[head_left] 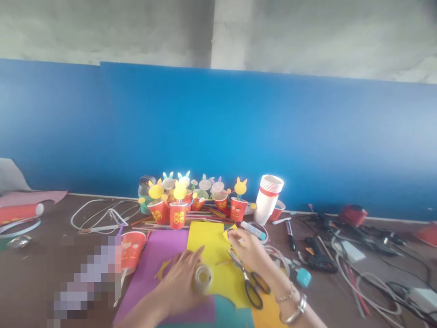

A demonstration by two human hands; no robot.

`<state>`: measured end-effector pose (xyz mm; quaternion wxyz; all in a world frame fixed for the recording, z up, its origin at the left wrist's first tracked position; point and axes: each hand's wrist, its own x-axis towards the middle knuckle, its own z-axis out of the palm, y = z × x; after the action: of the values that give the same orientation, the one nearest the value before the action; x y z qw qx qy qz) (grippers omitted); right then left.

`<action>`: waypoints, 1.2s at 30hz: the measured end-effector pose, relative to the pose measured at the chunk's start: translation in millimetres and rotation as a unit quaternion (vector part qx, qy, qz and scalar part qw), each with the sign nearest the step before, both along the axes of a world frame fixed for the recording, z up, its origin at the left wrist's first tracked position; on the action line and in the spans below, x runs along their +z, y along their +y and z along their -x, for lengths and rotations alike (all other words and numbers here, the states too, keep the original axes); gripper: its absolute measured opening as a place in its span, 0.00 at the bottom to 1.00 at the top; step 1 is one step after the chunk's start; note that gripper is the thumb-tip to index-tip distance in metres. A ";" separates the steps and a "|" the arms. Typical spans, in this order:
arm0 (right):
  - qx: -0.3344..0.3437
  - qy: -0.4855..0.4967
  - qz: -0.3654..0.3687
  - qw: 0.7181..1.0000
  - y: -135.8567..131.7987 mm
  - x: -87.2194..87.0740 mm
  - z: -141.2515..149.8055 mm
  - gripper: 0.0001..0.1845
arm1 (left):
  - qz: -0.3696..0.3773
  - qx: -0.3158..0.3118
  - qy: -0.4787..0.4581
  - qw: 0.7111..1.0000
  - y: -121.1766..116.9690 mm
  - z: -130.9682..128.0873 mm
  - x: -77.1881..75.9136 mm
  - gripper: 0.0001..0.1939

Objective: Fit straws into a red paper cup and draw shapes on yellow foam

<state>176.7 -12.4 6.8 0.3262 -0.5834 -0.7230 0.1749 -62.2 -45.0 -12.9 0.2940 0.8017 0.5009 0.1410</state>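
My left hand [182, 275] lies over the purple paper [170, 242] with its fingers stretched out, beside a clear tape roll [204, 277]. Whether the hand touches the roll I cannot tell. A small yellow scrap [164, 269] shows at its fingers. My right hand [244, 246] is closed, its fingertips pinching a small yellow paper piece [228, 231] above the yellow sheet [205, 233]. Just below that hand lie scissors [251, 282] with black handles, blades pointing up and left. A glue stick [253, 230] is near the right hand's knuckles.
Red paper cups [178, 215] with yellow and pale animal-head cutouts stand behind the paper. Stacked white cups [268, 200] are at their right. Cables [367, 282], a black glue gun [319, 255] and a marker [290, 235] lie right; another red cup [131, 250] lies left, near a blurred-out patch.
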 end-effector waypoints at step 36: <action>-0.086 -0.076 0.001 0.993 39.2 -5.4 -18.6 0.05 | -0.009 -0.056 -0.033 0.998 11.6 19.2 -16.9 0.42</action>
<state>195.3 26.8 1.5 0.2836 -0.6551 -0.6928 0.1020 -81.5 -33.4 -29.8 0.3104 0.8264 0.4435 0.1551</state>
